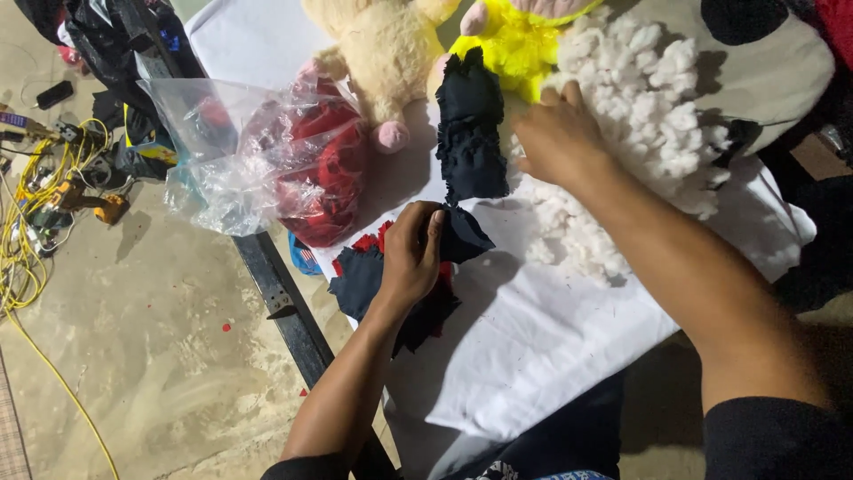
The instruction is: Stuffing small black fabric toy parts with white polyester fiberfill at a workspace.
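Clear plastic bag [249, 160] (red inside) lies left; left hand [410, 253] pinches dark fabric [466, 133], right hand [560, 138] spread on stuffing [640, 116].

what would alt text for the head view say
A person's left hand grips a dark navy fabric toy piece on a white cloth, while the right hand reaches into white stuffing.

It looked like a small toy-making workshop: plush toys [391, 53] and loose white stuffing [640, 107] lay on a cloth-covered desk [533, 338], above a bare concrete floor [160, 356] with tangled yellow cables [27, 231].
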